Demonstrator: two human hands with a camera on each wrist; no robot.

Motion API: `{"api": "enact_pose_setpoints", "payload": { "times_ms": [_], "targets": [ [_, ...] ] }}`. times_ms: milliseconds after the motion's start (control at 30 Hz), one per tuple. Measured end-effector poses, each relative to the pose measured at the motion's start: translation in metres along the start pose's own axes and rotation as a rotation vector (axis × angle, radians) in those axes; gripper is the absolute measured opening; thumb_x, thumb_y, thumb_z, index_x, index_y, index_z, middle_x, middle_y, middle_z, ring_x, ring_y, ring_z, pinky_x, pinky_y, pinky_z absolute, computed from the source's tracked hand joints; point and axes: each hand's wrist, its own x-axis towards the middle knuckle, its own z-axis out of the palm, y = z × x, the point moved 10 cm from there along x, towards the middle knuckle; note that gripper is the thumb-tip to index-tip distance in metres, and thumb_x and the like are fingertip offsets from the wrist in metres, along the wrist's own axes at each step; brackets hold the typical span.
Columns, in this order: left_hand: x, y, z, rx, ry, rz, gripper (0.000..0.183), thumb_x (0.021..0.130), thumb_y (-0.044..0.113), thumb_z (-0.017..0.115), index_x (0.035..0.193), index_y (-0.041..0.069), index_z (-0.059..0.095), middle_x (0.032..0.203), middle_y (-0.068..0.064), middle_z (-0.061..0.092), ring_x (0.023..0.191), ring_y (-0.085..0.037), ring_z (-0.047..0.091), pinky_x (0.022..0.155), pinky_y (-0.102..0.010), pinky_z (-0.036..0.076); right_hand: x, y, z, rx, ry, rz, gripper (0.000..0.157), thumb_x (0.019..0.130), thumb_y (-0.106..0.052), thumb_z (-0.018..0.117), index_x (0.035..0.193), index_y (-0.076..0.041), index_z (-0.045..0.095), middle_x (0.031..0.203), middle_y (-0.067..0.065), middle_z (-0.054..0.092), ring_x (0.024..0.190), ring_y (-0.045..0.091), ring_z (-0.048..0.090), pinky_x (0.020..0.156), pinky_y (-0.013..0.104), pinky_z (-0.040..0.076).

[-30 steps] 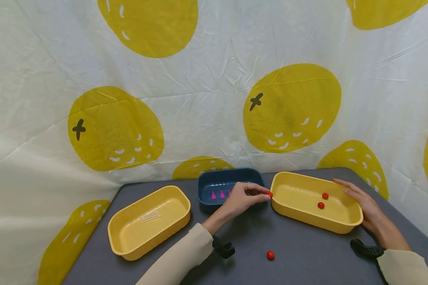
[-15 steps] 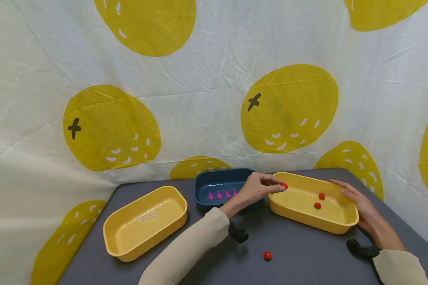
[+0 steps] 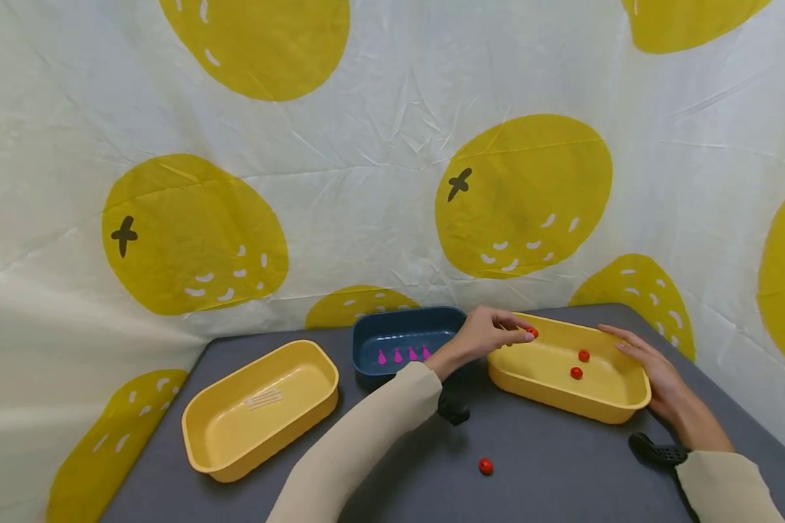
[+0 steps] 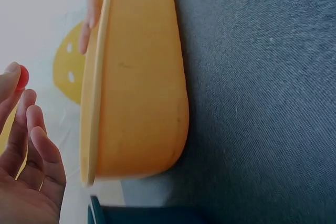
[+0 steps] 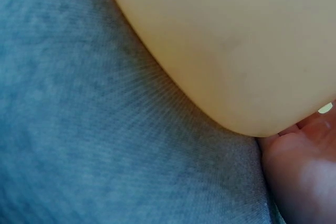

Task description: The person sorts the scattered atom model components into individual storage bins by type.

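My left hand (image 3: pixel 487 333) pinches a small red ball (image 3: pixel 532 333) between thumb and fingertips, over the left end of the right-hand yellow tray (image 3: pixel 549 388). The left wrist view shows this ball (image 4: pixel 22 77) at the thumb tip, with the other fingers loosely bent. At the tray's right end my right hand (image 3: pixel 661 381) holds the end wall, its thumb over the rim; part of its grip is hidden behind the wall. On the tray's floor lie two more red balls, one farther back (image 3: pixel 584 355) and one nearer (image 3: pixel 576 373). Another red ball (image 3: pixel 486 466) lies on the grey table.
A dark blue tray (image 3: pixel 366 374) with several pink pear-shaped pieces (image 3: pixel 397 355) stands at the back middle, partly behind my left hand. To the left, a second yellow tray (image 3: pixel 268 439) holds several pale thin sticks (image 3: pixel 264 399). A lemon-print curtain (image 3: pixel 366 240) hangs behind the table.
My left hand has carried the red ball rightward and slightly up, from the tray's left rim to above its inside. The right hand stays on the tray's end; the view has shifted slightly.
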Motion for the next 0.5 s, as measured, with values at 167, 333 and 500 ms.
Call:
{"api": "enact_pose_setpoints", "payload": {
  "times_ms": [167, 333, 500],
  "targets": [
    [0.010, 0.003, 0.014, 0.032, -0.013, 0.000, 0.020, 0.092, 0.032, 0.079, 0.107, 0.019, 0.083, 0.088, 0.012, 0.075, 0.082, -0.016, 0.070, 0.072, -0.027, 0.059, 0.000, 0.000, 0.001, -0.005, 0.001, -0.005, 0.048, 0.114, -0.011, 0.028, 0.154, -0.026, 0.050, 0.134, -0.022, 0.062, 0.115, 0.006, 0.069, 0.087, 0.032, 0.062],
    [0.019, -0.001, 0.024, 0.059, 0.002, -0.040, 0.016, 0.092, 0.030, 0.080, 0.104, 0.020, 0.084, 0.087, 0.011, 0.074, 0.080, -0.015, 0.070, 0.069, -0.024, 0.057, 0.001, -0.001, 0.002, -0.004, -0.002, 0.001, 0.048, 0.114, -0.011, 0.028, 0.154, -0.025, 0.050, 0.135, -0.021, 0.061, 0.116, 0.006, 0.068, 0.088, 0.032, 0.062],
    [0.024, -0.008, 0.028, 0.060, 0.003, -0.075, 0.013, 0.091, 0.030, 0.081, 0.100, 0.021, 0.084, 0.088, 0.010, 0.075, 0.086, -0.022, 0.072, 0.069, -0.025, 0.056, 0.002, 0.000, 0.001, -0.010, 0.019, 0.014, 0.047, 0.114, -0.012, 0.029, 0.154, -0.026, 0.050, 0.133, -0.022, 0.062, 0.114, 0.005, 0.069, 0.087, 0.032, 0.062]
  ]
}}
